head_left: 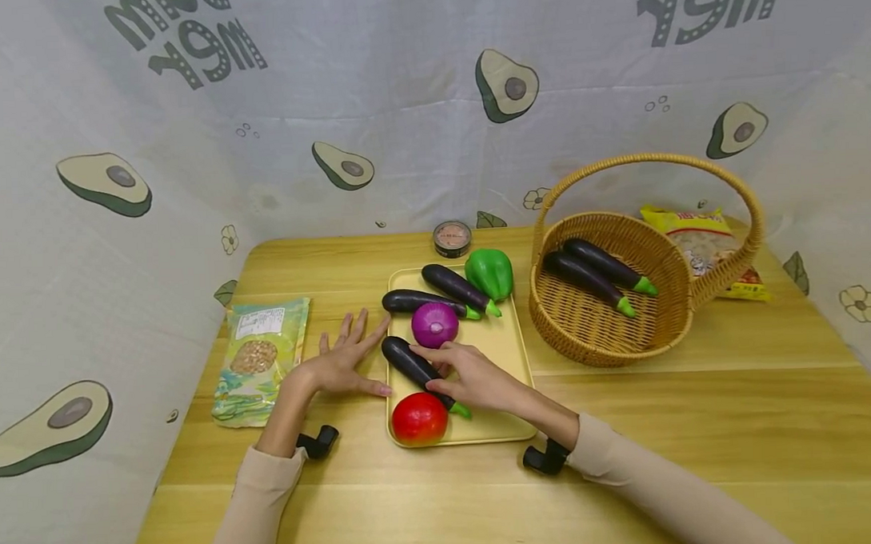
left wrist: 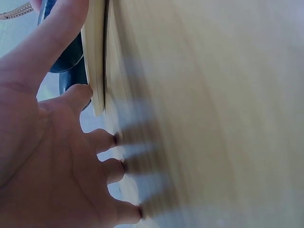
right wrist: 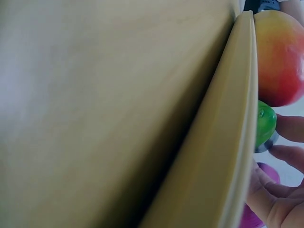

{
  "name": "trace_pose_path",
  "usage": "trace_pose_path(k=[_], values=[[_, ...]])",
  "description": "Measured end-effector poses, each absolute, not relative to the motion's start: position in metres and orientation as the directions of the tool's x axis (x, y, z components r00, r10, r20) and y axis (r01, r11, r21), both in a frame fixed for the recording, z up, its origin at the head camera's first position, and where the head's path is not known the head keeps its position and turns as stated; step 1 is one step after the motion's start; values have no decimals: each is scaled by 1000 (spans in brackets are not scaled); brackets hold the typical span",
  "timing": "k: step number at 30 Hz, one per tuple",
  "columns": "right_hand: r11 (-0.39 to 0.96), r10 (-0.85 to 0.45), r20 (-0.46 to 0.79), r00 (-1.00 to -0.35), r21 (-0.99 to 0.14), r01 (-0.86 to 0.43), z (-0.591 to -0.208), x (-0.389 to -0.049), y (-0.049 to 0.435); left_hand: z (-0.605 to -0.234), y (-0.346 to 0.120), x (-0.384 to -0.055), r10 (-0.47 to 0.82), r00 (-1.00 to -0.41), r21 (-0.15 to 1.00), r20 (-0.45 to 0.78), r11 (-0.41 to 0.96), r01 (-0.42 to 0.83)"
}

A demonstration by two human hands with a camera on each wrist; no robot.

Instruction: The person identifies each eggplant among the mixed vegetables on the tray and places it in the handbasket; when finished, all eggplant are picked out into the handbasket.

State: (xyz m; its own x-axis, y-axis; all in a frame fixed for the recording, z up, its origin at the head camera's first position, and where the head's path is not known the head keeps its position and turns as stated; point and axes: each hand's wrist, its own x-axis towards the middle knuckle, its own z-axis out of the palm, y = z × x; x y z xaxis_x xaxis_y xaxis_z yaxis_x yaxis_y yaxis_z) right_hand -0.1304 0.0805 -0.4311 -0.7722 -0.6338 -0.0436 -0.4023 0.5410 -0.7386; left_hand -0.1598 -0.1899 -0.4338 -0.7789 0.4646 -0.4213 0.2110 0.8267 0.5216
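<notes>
In the head view, a yellow tray [head_left: 497, 382] holds two eggplants [head_left: 454, 286] at its upper left, a purple onion [head_left: 435, 325], a green bell pepper [head_left: 489, 274] and a red-and-yellow fruit like a mango [head_left: 420, 419]. Another eggplant [head_left: 408, 361] lies slanted between onion and fruit. My right hand [head_left: 475, 376] pinches that eggplant around its middle, thumb on the near side and fingers on the far side. With fingers spread, my left hand [head_left: 347, 363] touches the tray's left edge; in the left wrist view its fingertips [left wrist: 114, 168] meet the tabletop.
A wicker basket [head_left: 604, 346] with a tall handle stands right of the tray, two eggplants [head_left: 594, 274] inside. Behind it lies a yellow food bag [head_left: 704, 242]. A grain pouch [head_left: 262, 362] is at left, and a small round tin [head_left: 452, 238] sits behind the tray.
</notes>
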Motion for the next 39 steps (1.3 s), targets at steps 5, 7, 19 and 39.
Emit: trace_pose_path(k=[5,7,19,39], values=[[534,-639,-37,-768,-741,-408,-433,-132,81,-433,-190,-160,466,-780,524,-417,825,213],[531,-644,-38,-764,-742,-410,-433,-132,81,-433,-190,-159,465,-781,522,-418,826,213],[509,-662,-45,-748,-759,-405,-429,-135,91,-434,-190,-160,466,-781,526,-416,824,211],[521,-691,-4,-722,-696,-495,-377,-147,148,-434,-189,-161,478,-770,538,-422,816,211]])
